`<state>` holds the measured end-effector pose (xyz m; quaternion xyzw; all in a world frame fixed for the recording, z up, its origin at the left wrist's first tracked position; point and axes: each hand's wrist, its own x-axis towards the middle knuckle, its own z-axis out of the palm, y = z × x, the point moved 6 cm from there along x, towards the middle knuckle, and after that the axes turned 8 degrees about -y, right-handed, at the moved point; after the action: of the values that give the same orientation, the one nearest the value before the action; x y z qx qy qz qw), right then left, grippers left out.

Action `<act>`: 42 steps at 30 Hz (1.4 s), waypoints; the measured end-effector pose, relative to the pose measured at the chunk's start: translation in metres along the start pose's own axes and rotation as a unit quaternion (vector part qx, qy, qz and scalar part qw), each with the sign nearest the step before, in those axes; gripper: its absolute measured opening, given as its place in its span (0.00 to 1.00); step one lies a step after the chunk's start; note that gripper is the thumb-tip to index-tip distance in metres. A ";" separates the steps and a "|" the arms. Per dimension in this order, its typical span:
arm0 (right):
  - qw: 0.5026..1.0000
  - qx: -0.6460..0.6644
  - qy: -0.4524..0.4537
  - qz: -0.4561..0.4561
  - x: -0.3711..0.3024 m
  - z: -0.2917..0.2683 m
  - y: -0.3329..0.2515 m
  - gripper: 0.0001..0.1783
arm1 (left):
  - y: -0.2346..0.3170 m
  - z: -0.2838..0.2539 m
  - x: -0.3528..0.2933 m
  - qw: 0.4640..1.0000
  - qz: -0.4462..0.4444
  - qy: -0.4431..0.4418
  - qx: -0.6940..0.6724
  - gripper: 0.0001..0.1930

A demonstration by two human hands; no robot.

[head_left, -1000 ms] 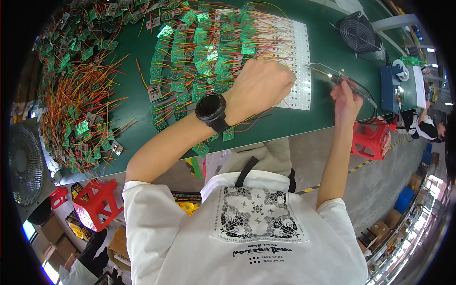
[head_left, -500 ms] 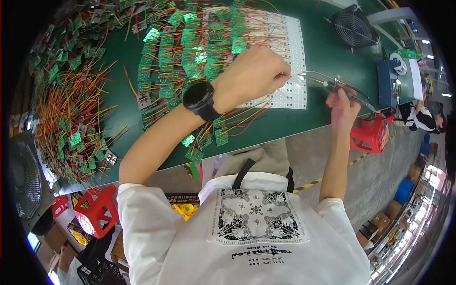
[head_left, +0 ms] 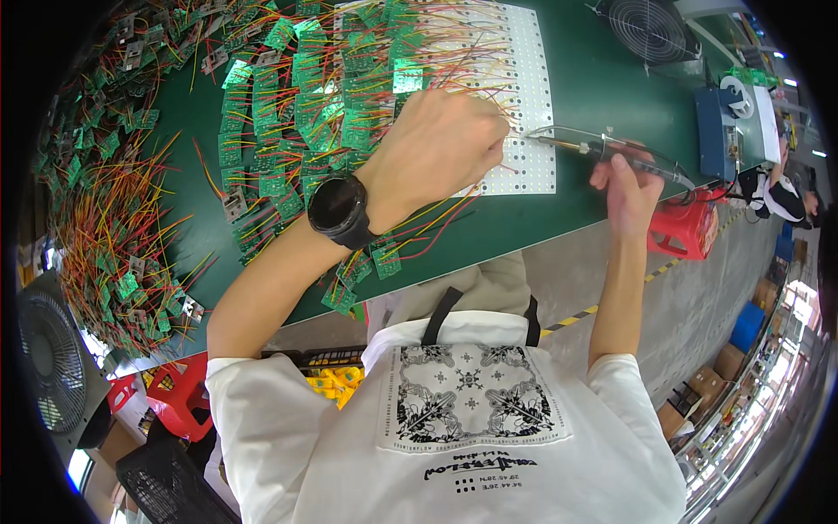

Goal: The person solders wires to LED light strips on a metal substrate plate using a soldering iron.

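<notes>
My right hand (head_left: 630, 183) is wrapped round a soldering iron (head_left: 597, 152) with a thin curved metal tube along its top. The iron's tip points left, over the right part of a white panel (head_left: 539, 105) dotted with small marks in rows. My left hand (head_left: 441, 144), a black watch on its wrist, is curled over the panel close to the tip. Its fingertips are hidden, so what they pinch cannot be made out. Small green circuit boards (head_left: 356, 128) with red and yellow wires (head_left: 441, 229) lie in columns under and beside my left forearm, their wires reaching onto the panel.
Loose wired boards (head_left: 113, 253) are heaped at the left of the green table (head_left: 489, 229). A round-grilled fan (head_left: 646, 33), a blue box (head_left: 716, 135) and a solder spool (head_left: 738, 103) stand at the right. Red stools (head_left: 685, 229) and another person (head_left: 781, 196) are beyond the edge.
The soldering iron's tip has moved left, farther over the panel. My left hand has also shifted slightly left, still curled. The whole view has shifted a little.
</notes>
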<state>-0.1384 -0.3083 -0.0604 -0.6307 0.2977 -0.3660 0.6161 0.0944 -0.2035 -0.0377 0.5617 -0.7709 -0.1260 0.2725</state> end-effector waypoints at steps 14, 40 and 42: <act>0.999 -0.035 -0.005 -0.003 0.000 0.003 0.001 0.15 | -0.001 0.003 -0.001 1.000 0.012 0.013 0.013 0.04; 1.000 0.012 0.026 -0.012 0.001 -0.005 0.001 0.15 | 0.005 -0.002 0.001 1.000 0.011 0.016 0.024 0.06; 0.999 0.026 0.032 -0.003 0.001 -0.006 0.001 0.14 | 0.010 -0.009 0.003 0.996 0.054 0.046 -0.054 0.08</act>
<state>-0.1428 -0.3124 -0.0615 -0.6034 0.3060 -0.3952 0.6214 0.0909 -0.2019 -0.0248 0.5088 -0.7787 -0.1267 0.3444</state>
